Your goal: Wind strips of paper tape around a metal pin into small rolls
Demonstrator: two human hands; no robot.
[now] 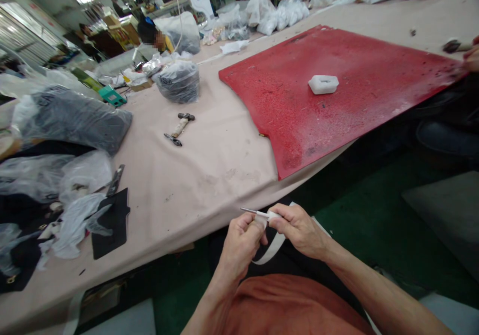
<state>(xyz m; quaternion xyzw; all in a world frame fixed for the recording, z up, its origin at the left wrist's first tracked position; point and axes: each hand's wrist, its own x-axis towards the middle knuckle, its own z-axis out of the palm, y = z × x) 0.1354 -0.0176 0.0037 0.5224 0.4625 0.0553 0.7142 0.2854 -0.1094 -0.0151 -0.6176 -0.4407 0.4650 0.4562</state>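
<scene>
My left hand (243, 238) is closed, pinching a white strip (274, 251) where it goes round a thin metal rod (248, 210). The rod's bare tip points left, past my left fingers. Close beside it, my right hand (301, 230) is closed on the white-wrapped end of the rod. The rest of the strip hangs in a loop below both hands, and part of it shows behind my right hand. My fingers hide how the strip sits on the rod. Both hands are above my lap, just off the table's front edge.
On the cloth-covered table (202, 185) lie a hammer (181, 124), pliers (172, 139) and a red sheet (284, 105) bearing a white block (323, 84). Plastic-wrapped bundles (71, 115) and black pieces (112, 225) are at left. Another person's hand (472, 58) is at far right.
</scene>
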